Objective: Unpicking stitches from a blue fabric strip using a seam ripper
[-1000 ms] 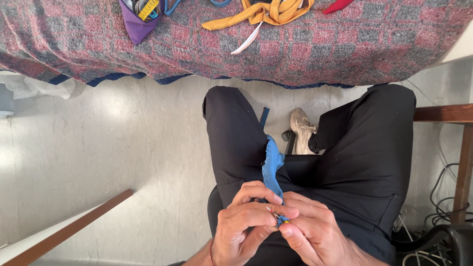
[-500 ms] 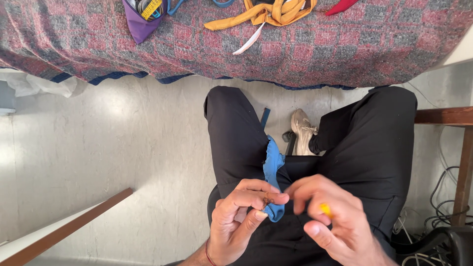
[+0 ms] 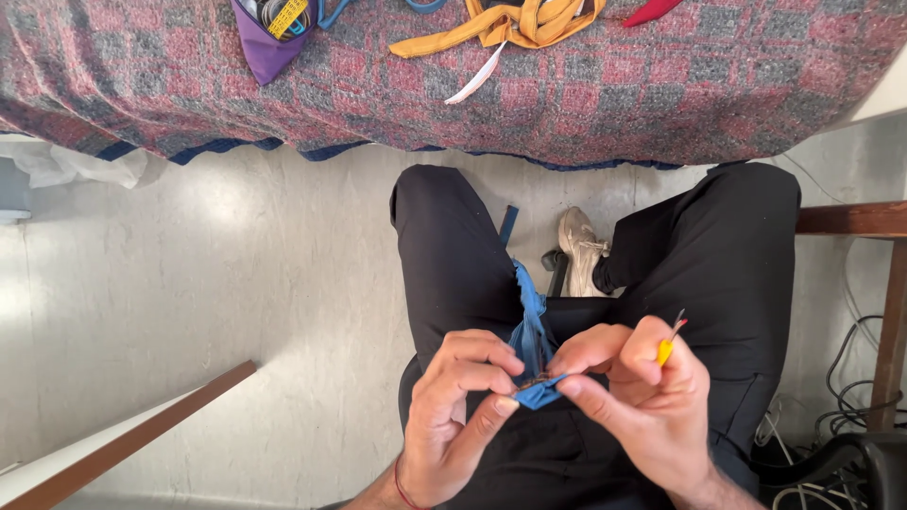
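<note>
A narrow blue fabric strip (image 3: 528, 321) hangs over my lap between my knees. My left hand (image 3: 458, 406) and my right hand (image 3: 633, 397) both pinch its near end, thumbs and forefingers close together on the folded cloth. My right hand also keeps a small yellow-handled tool with a thin metal tip (image 3: 668, 345) tucked between its fingers, tip pointing up. My legs are in black trousers (image 3: 453, 246), and one pale shoe (image 3: 578, 247) shows on the floor.
A bed with a red and grey checked blanket (image 3: 661, 94) runs along the top, carrying a purple pouch (image 3: 269, 42), yellow fabric strips (image 3: 501, 24) and a white strip (image 3: 477, 77). Wooden furniture (image 3: 888, 283) and cables (image 3: 831, 453) are at right. A wooden rail (image 3: 132, 439) is lower left.
My right hand drew away to the right with the yellow tool, then came back; both hands now pinch the blue strip's end again.
</note>
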